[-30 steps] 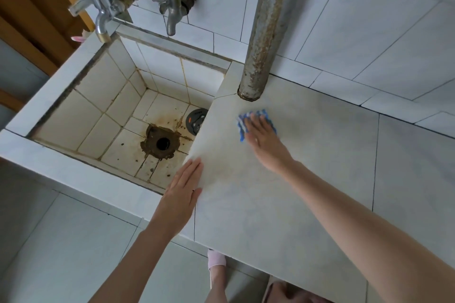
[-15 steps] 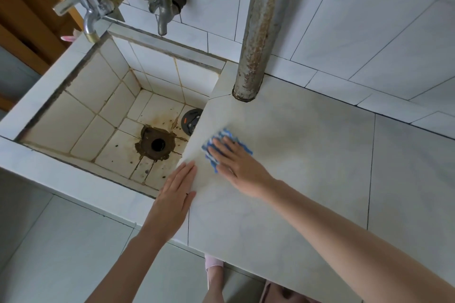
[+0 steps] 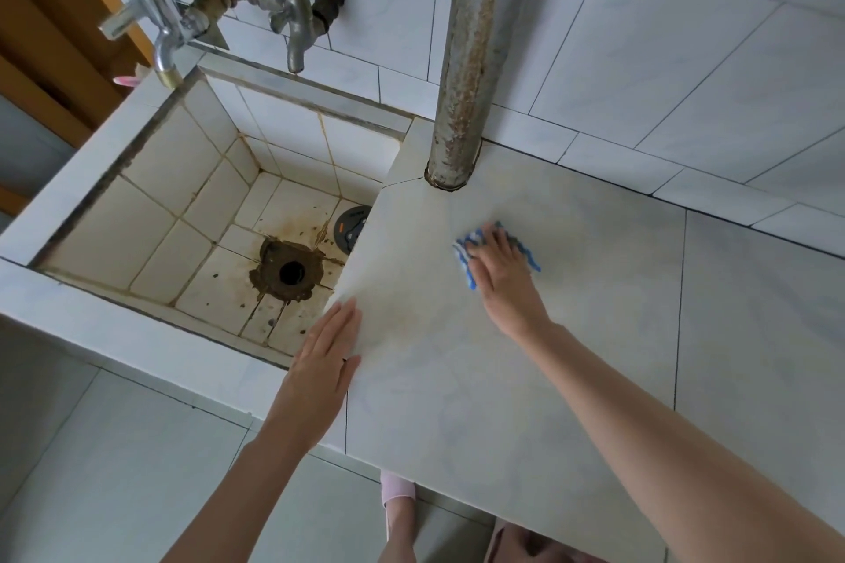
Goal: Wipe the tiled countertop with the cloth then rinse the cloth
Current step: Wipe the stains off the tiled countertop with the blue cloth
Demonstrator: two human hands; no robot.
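While the right hand (image 3: 500, 277) presses flat, fingers straight, on the blue-and-white cloth (image 3: 465, 252), that cloth sits on the worktop (image 3: 571, 357) just below the rusty pipe (image 3: 471, 59). It's well apart from the left hand (image 3: 320, 375), which lies flat on the worktop corner by the sink (image 3: 151, 206). Half a second ago the cloth was near the sink edge, close to the left hand; now it's slid right. Count: one cloth, two hands, one pipe, two taps (image 3: 157, 30).
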